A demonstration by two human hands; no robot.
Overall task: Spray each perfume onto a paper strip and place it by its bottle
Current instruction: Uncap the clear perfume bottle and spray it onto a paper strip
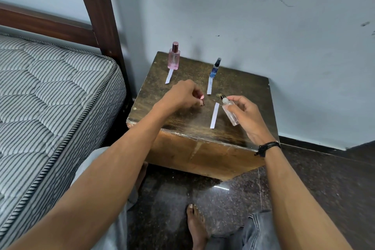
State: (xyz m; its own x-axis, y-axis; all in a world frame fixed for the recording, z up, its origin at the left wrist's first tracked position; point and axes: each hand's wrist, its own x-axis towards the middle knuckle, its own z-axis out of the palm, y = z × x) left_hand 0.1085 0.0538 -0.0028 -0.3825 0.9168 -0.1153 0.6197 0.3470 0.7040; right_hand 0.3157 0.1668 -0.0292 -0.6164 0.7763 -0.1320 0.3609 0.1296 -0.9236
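Soft, even daylight here, a bit dim and cool on the wall [263,16]. A bright glare patch sits on the polished floor [222,187]. Faint shadows fall under the hands on the worktop [182,124]. Wide-angle bending bows the bed frame [97,6]; the corners look slightly soft, perhaps blur.

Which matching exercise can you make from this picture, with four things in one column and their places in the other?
Things:
1. pink glass bottle
2. blue spray bottle
3. clear plastic bottle
4. rose-coloured cap

Places:
A. in the right hand
B. far left corner of the wooden table
C. under the left hand's fingers
D. upright by the wall, right of the pink one

Pairs: 1-B, 2-D, 3-A, 4-C
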